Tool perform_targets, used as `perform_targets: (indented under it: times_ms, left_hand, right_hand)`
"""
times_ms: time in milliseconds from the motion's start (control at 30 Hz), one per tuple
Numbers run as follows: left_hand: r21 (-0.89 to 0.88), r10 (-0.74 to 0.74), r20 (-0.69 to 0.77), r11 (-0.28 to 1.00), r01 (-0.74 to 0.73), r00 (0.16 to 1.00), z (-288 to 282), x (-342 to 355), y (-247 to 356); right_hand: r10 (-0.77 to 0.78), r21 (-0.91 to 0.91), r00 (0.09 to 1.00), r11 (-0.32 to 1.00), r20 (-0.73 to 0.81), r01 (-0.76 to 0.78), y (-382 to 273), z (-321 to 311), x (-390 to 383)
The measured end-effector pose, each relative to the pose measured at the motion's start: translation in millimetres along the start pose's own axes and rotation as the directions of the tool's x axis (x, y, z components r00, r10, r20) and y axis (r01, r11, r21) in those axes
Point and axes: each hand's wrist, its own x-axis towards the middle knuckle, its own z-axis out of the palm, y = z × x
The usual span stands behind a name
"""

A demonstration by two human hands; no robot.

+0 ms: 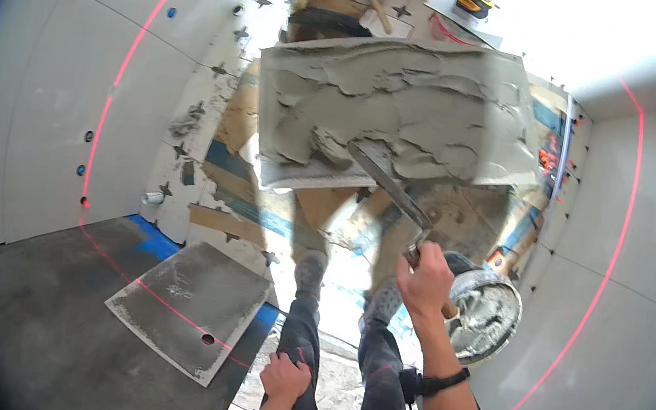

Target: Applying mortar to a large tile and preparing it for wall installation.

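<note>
My right hand [425,279] is closed around the wooden handle of a trowel [391,182]. The trowel's long metal blade is seen nearly edge-on, its far end at the near side of a large tile [298,177]. Thick grey mortar [394,105] covers most of that tile in ridges and smears. Against my left knee rests my left hand [285,378], fingers curled in, holding nothing that I can see. Just right of my right hand stands a bucket [516,322] with wet grey mortar inside, partly hidden by my wrist.
A grey tile [194,304] with a small round hole lies on a dark slab [65,318] at left. Farther off are a hammer [375,4] and a yellow-black device [474,1]. Cardboard pieces [225,224] and tile spacers cover the floor; red laser lines cross the walls.
</note>
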Motion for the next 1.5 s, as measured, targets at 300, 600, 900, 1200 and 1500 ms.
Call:
perform_targets:
  times_ms: [300,600,900,1200,1500]
  left_hand:
    - [0.066,0.065,-0.055,0.996,-0.062,0.996,-22,-9,18]
    - [0.245,0.156,-0.112,0.961,-0.125,0.981,-17,-13,41]
    - [0.371,0.229,-0.150,0.915,-0.160,0.962,-7,-19,56]
    - [0.312,0.226,-0.124,0.933,-0.179,0.966,-3,-18,54]
    - [0.105,0.110,-0.136,0.990,-0.096,0.985,-8,-13,19]
  right_hand:
    - [0.713,-0.208,0.701,0.690,0.030,-0.693,118,-155,-174]
    - [0.840,-0.002,0.534,0.536,-0.101,-0.844,198,-67,-192]
    - [0.829,0.708,0.380,-0.027,0.410,-0.705,222,-49,-230]
    - [0.764,0.597,0.609,0.392,0.214,-0.700,211,-94,-246]
    - [0.277,0.432,0.949,0.882,-0.151,-0.189,80,-53,-122]
